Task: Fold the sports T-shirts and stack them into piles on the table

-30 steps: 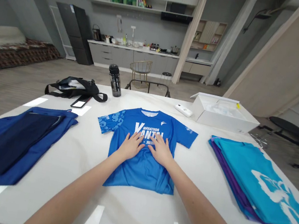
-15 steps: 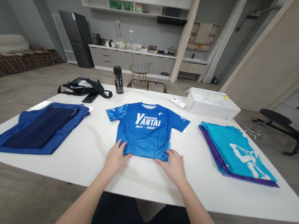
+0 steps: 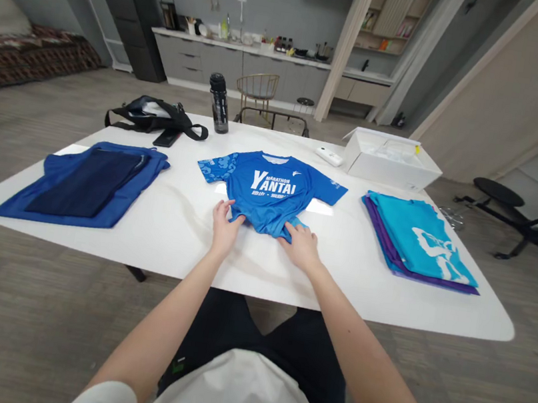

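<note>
A blue short-sleeved T-shirt (image 3: pixel 271 185) with white "Marathon Yantai" lettering lies front up on the white table (image 3: pixel 184 229), its collar away from me. My left hand (image 3: pixel 226 225) is closed on the near left corner of its hem. At the near right corner, my right hand (image 3: pixel 300 243) pinches the hem too, thumb against fingers. Between the hands the lower edge is bunched and slightly raised, with wrinkles running up the front. Both sleeves lie spread out flat.
Folded dark blue clothes (image 3: pixel 89 185) lie at the left, a turquoise and purple stack (image 3: pixel 419 241) at the right. Along the far edge are a black bag (image 3: pixel 155 116), a phone (image 3: pixel 167 138), a bottle (image 3: pixel 219 105), a white device (image 3: pixel 329 156) and an open white box (image 3: pixel 389 162).
My hands have gone from lying flat on the shirt's chest to its hem corners. The hem has since lifted and bunched away from me. The view has tilted down.
</note>
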A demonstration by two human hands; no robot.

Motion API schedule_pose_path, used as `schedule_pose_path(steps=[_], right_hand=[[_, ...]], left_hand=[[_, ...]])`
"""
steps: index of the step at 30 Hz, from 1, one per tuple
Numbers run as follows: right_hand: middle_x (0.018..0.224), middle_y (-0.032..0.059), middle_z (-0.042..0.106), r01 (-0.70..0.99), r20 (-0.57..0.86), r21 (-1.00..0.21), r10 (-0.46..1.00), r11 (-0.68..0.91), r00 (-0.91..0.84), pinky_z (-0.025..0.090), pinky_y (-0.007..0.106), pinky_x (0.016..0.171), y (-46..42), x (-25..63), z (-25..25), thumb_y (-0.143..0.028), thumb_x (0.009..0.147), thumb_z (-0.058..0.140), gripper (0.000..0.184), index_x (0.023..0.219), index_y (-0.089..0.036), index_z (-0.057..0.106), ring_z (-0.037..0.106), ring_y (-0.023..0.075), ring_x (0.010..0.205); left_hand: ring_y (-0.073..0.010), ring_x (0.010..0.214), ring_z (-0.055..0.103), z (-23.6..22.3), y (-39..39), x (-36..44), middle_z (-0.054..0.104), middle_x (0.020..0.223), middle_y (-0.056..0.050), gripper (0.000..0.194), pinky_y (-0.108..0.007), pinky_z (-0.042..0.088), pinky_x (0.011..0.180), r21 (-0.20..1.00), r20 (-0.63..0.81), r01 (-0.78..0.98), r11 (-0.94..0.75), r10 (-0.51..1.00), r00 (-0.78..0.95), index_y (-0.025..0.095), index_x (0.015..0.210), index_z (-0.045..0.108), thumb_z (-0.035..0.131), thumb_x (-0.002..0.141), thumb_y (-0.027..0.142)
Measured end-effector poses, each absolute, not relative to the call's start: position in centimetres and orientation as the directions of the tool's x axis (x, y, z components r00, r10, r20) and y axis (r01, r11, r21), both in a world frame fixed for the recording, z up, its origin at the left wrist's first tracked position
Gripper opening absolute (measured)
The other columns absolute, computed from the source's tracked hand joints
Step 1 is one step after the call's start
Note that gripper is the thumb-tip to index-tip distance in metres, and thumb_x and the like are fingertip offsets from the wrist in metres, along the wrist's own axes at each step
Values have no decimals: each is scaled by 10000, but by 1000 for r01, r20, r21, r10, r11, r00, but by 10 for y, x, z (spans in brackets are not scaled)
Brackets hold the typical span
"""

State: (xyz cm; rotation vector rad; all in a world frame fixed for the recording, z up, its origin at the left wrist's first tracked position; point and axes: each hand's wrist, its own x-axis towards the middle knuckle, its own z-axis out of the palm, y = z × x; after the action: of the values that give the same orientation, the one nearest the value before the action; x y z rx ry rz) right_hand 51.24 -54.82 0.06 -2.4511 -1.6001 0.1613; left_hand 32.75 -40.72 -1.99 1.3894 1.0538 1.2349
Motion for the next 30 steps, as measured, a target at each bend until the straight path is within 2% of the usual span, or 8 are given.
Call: schedule_pose_path(steps=[2, 4, 8, 12, 16, 19, 23, 30], right_hand=[[1242, 156, 624, 893, 41, -224, 912, -390, 409, 378, 541, 1003, -544, 513, 3, -462, 992, 526, 385, 1296, -275, 668, 525, 342, 1176], [1233, 138, 633, 892, 121, -298, 914, -339, 388, 361, 521, 1031, -542, 514, 3, -416, 1012, 483, 326, 1130, -250, 739, 540, 315, 1157], [927, 78, 697, 678, 254, -713, 836, -178, 487, 440, 406, 938, -542, 514, 2, -493, 1026, 404, 477, 820, -184, 702, 611, 243, 927], [758, 26, 683, 101, 41, -994, 669, -51, 742, 496, 320, 731, -539, 510, 9, -677, 924, 510, 533, 789, -185, 668, 609, 207, 757], [1000, 37, 755, -519, -336, -850, 671, 85, 661, 567, 332, 780, -538, 513, 27, -548, 936, 589, 347, 1024, -229, 694, 687, 212, 929], [1097, 56, 751, -737, -473, -670, 711, 92, 519, 588, 365, 852, -543, 520, 34, -435, 975, 551, 255, 1040, -230, 688, 693, 210, 1028], [931, 31, 753, -749, -517, -662, 717, 11, 468, 575, 344, 873, -554, 524, 28, -252, 861, 669, 81, 921, -213, 705, 690, 201, 949], [1019, 27, 760, -640, -432, -766, 788, -64, 439, 549, 338, 847, -569, 512, 23, -179, 634, 759, 338, 968, -202, 707, 683, 237, 990]], left_hand=[[-264, 1403, 462, -17, -409, 330, 380, 1508, -131, 743, -402, 433, 1107, 980, -83, -175, 89, 996, 41, 260, 1309, 519, 754, 644, 25], [-251, 1333, 538, -14, -411, 330, 384, 1502, -138, 865, -380, 493, 1033, 906, -273, -333, 261, 962, 12, 270, 1344, 455, 735, 587, -43], [-162, 981, 686, -8, -411, 327, 632, 1080, -67, 556, -306, 541, 922, 742, -470, -526, 416, 882, 34, 174, 1055, 556, 728, 584, -67], [-122, 763, 663, 3, -407, 324, 595, 707, 23, 334, -249, 563, 822, 681, -514, -548, 485, 850, 113, 168, 807, 572, 675, 623, -90], [-142, 811, 691, 25, -404, 319, 663, 753, -27, 296, -246, 578, 830, 615, -541, -519, 594, 797, 270, 159, 876, 636, 600, 716, -87], [-137, 836, 695, 39, -405, 314, 672, 845, -58, 360, -232, 584, 827, 573, -571, -529, 626, 768, 291, 147, 1004, 616, 576, 745, -99], [-123, 944, 689, 42, -416, 313, 619, 1003, -41, 668, -232, 570, 876, 673, -550, -540, 504, 830, 89, 190, 1239, 516, 639, 660, -119], [-258, 1436, 447, 32, -459, 310, 289, 1600, -186, 1040, -358, 464, 1089, 864, -368, -338, 374, 926, 85, 305, 1505, 315, 711, 615, -59]])
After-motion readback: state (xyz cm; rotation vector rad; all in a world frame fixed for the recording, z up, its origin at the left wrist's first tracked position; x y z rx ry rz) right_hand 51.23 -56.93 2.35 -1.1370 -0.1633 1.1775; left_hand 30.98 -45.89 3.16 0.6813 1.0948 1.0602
